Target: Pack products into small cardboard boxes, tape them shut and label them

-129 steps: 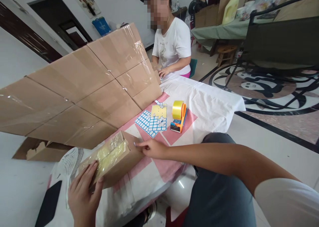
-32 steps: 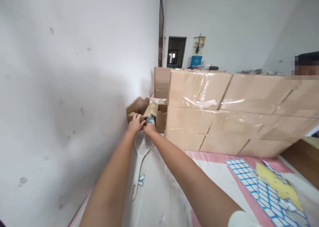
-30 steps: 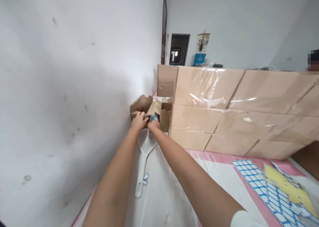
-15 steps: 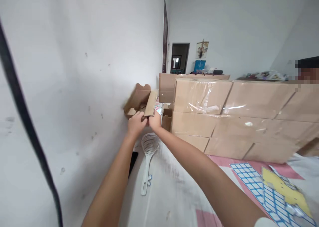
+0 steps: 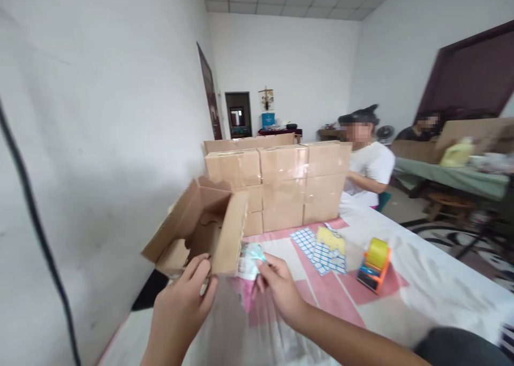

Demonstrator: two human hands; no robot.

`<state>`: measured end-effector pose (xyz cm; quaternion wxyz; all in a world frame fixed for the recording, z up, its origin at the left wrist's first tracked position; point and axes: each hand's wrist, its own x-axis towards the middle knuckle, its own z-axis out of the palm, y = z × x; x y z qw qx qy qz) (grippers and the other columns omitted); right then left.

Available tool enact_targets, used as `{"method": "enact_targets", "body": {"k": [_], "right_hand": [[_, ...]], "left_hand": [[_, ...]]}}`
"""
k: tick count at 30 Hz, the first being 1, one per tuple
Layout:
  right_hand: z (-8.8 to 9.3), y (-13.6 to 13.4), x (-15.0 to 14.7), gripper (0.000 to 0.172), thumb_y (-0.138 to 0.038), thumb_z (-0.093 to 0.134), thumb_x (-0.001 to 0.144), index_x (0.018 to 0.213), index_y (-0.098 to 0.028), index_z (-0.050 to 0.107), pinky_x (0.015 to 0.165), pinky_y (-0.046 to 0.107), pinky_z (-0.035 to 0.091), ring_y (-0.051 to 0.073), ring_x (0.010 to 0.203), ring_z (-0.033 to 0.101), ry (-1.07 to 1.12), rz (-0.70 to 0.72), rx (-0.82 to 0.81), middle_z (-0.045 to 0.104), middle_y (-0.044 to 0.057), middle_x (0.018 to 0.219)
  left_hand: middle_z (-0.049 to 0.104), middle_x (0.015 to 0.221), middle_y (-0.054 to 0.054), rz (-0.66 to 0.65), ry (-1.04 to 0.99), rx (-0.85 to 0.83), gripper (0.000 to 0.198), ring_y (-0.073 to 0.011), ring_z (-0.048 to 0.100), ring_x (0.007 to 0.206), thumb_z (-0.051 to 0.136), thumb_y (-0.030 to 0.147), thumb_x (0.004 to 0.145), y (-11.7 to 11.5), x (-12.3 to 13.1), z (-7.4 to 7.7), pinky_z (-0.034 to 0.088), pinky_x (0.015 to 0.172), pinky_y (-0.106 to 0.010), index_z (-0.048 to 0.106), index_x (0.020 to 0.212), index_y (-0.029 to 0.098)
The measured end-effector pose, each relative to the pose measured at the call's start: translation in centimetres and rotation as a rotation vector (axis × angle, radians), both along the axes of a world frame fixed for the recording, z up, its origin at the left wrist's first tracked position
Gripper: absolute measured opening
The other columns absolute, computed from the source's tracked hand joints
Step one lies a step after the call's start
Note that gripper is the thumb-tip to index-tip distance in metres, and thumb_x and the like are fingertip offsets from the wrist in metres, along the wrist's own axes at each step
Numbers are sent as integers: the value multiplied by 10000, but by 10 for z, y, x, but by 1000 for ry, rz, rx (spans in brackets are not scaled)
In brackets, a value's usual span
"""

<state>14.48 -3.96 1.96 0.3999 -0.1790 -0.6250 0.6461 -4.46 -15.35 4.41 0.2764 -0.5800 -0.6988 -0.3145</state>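
Observation:
My left hand (image 5: 182,302) is closed on the near edge of an open cardboard box (image 5: 229,237), its fingers curled over the rim. The box is tilted, with its flaps up, and brown cardboard shows inside it. My right hand (image 5: 281,288) pinches a shiny plastic packet (image 5: 249,261) in teal, white and pink, just right of the box. Blur hides the packet's print, and I cannot tell what it contains. A black flat object (image 5: 148,290) lies left of my left hand, by the wall.
Taped cardboard boxes (image 5: 283,189) are stacked beyond my hands. Grid-patterned sheets (image 5: 321,251) and an orange tape dispenser (image 5: 374,264) lie on the pink-and-white cloth (image 5: 329,307). A person in a white shirt (image 5: 375,165) sits behind the stack; another person is farther right. The wall (image 5: 88,195) runs along the left.
The box and both hands are now nearer to me. My right hand has come out to the box's right with the packet. The white slotted ladle is no longer visible; the view has turned right.

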Motion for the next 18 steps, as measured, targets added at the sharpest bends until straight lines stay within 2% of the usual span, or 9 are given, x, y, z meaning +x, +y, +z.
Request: {"method": "enact_targets", "body": {"k": [2, 4, 5, 6, 8, 10, 13, 16, 18], "right_hand": [[-16, 2, 66, 476, -603, 481, 960, 657, -236, 459, 469, 260, 342, 148, 413, 485, -105, -165, 50, 404, -68, 455], [-31, 8, 123, 482, -533, 452, 994, 613, -240, 406, 512, 279, 332, 151, 467, 457, -243, -347, 283, 426, -41, 502], [-38, 10, 147, 457, -473, 432, 1010, 619, -239, 413, 550, 294, 344, 163, 515, 472, -330, -384, 451, 467, -19, 549], [-45, 11, 167, 412, -404, 413, 1018, 641, -239, 442, 590, 311, 360, 180, 572, 499, -423, -378, 625, 518, 7, 607], [-60, 9, 199, 313, -273, 379, 1005, 730, -243, 527, 654, 338, 388, 213, 681, 554, -614, -256, 914, 613, 60, 730], [-74, 1, 221, 248, -198, 383, 968, 820, -243, 576, 686, 350, 411, 228, 747, 580, -761, -107, 1073, 662, 91, 817], [-87, -10, 241, 150, -224, 455, 906, 801, -233, 562, 676, 356, 426, 235, 734, 572, -845, -59, 1133, 647, 79, 778], [-84, -11, 242, 151, -315, 499, 904, 805, -219, 559, 694, 373, 455, 245, 753, 573, -860, -280, 1043, 621, 79, 780], [-77, -7, 227, 255, -392, 561, 897, 1035, -183, 609, 832, 427, 493, 296, 967, 609, -924, -441, 914, 655, 147, 1033]], "left_hand": [[764, 1157, 22, -158, -88, -55, 54, -196, 673, 592, 557, 330, 801, 2, 18, -8, 401, 464, -322, 593, 841, 330], [763, 1170, 16, -304, -253, -117, 86, -181, 657, 557, 566, 293, 772, 11, 30, -13, 457, 480, -312, 622, 826, 330], [760, 1185, 12, -367, -333, -161, 112, -174, 652, 552, 562, 286, 781, 16, 34, -16, 484, 499, -306, 644, 844, 331], [753, 1208, 7, -425, -395, -213, 137, -170, 656, 568, 555, 287, 803, 22, 37, -19, 508, 525, -300, 666, 871, 330], [728, 1270, -4, -522, -450, -323, 160, -171, 681, 640, 541, 285, 843, 32, 41, -26, 531, 579, -291, 694, 879, 314], [694, 1334, -26, -590, -449, -410, 183, -191, 714, 765, 528, 268, 860, 40, 41, -33, 528, 595, -281, 710, 855, 285], [661, 1381, -74, -656, -426, -485, 279, -251, 722, 992, 527, 277, 885, 44, 34, -44, 553, 680, -297, 725, 1081, 268], [626, 1425, -90, -692, -414, -522, 390, -276, 680, 1163, 503, 286, 929, 39, 22, -52, 564, 873, -348, 642, 1293, 268], [592, 1462, -95, -707, -407, -517, 338, -284, 646, 1237, 483, 290, 953, 32, 13, -55, 544, 952, -364, 663, 1238, 259]]}}
